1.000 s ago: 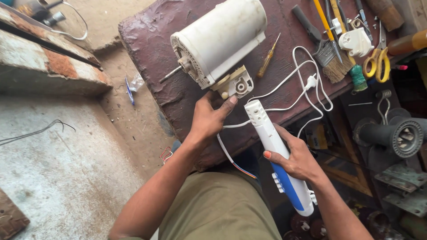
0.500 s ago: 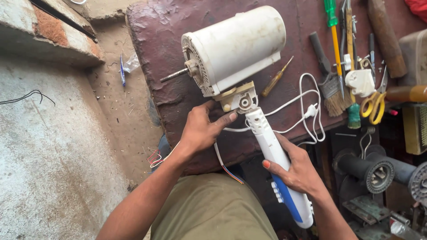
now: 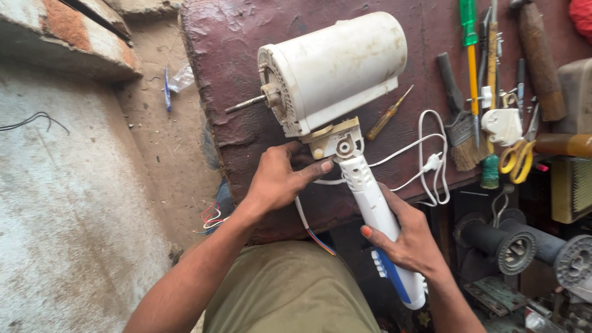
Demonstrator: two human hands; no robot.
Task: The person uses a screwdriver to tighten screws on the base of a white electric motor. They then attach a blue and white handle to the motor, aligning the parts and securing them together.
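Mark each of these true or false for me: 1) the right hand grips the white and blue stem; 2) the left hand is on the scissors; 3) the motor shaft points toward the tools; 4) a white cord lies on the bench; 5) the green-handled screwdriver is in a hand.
1) True: the right hand wraps the white and blue stem.
2) False: the left hand is at the joint bracket under the motor housing; the yellow-handled scissors lie untouched.
3) False: the shaft points away from the tools, toward the ground on the left.
4) True: the white cord lies looped on the bench.
5) False: the green-handled screwdriver lies on the bench.
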